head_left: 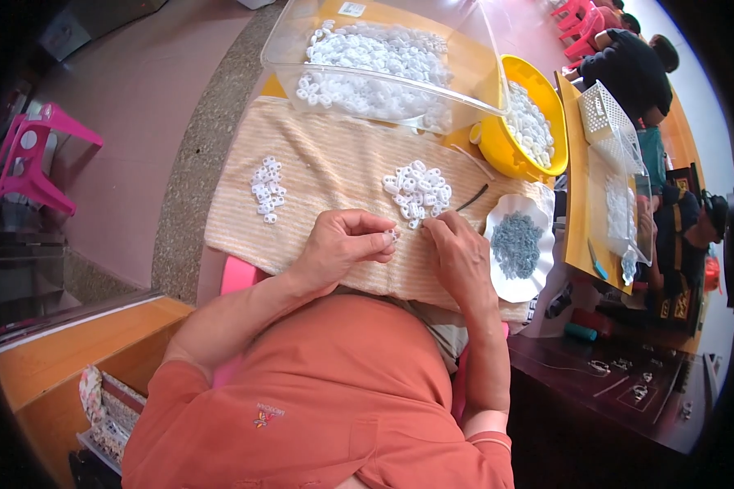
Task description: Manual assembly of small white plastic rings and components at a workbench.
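Observation:
My left hand [347,247] is closed, thumb against fingertips, on a small white plastic piece [393,234] that peeks out at the tips. Just to its right, my right hand [459,254] has its fingers drawn together at the near edge of a loose pile of white ring-like plastic pieces [417,186]; whatever lies between those fingertips is hidden. A smaller group of white pieces [267,189] lies to the left on the striped beige cloth [318,155]. Beside my right hand stands a white wavy-rimmed dish [511,287] of small grey-blue translucent parts [516,244].
A clear plastic bin [383,77] of white pieces stands at the back, beside a yellow tub [555,122] of more. A dark thin strip [472,197] lies near the dish. At right, people [628,69] sit by another table with a white basket [607,114]. A pink stool [37,159] stands left.

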{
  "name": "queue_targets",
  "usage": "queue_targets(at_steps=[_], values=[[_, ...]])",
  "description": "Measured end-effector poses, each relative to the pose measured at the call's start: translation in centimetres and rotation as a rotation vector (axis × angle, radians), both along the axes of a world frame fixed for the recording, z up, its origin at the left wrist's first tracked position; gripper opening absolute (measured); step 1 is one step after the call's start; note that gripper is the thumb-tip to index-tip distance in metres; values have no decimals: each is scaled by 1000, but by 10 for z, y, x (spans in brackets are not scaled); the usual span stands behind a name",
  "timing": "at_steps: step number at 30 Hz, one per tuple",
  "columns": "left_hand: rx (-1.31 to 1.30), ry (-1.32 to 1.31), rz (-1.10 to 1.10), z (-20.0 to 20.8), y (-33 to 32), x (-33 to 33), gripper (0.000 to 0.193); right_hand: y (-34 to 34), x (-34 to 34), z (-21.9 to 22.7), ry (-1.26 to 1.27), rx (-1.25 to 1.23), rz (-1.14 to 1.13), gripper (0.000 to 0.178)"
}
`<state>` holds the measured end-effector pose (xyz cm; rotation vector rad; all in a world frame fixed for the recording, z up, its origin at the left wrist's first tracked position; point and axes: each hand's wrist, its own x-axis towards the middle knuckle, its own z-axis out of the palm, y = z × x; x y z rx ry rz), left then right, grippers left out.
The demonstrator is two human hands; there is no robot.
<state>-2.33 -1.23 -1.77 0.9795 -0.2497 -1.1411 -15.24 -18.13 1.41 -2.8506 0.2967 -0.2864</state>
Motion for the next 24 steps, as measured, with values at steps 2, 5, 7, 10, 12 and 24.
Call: queue_targets(at_steps=[2, 5, 7, 10, 12, 24], values=[[3, -5, 4, 0, -1, 0, 18, 2, -1, -2, -60, 14, -28, 8], [11, 4, 3, 1, -1, 0, 19, 5, -4, -8, -124, 7, -81, 10], [22, 4, 3, 1, -1, 0, 19, 6, -4, -11, -124, -13, -85, 10], [16, 12, 0, 2, -1, 0, 19, 7, -5, -12, -128, -25, -99, 11], [17, 11, 1, 2, 0, 0, 19, 8, -4, -12, -133, -16, -105, 11], [-1, 13, 6, -1, 0, 0, 18, 6, -3, -9, -131, 161, -128, 10]])
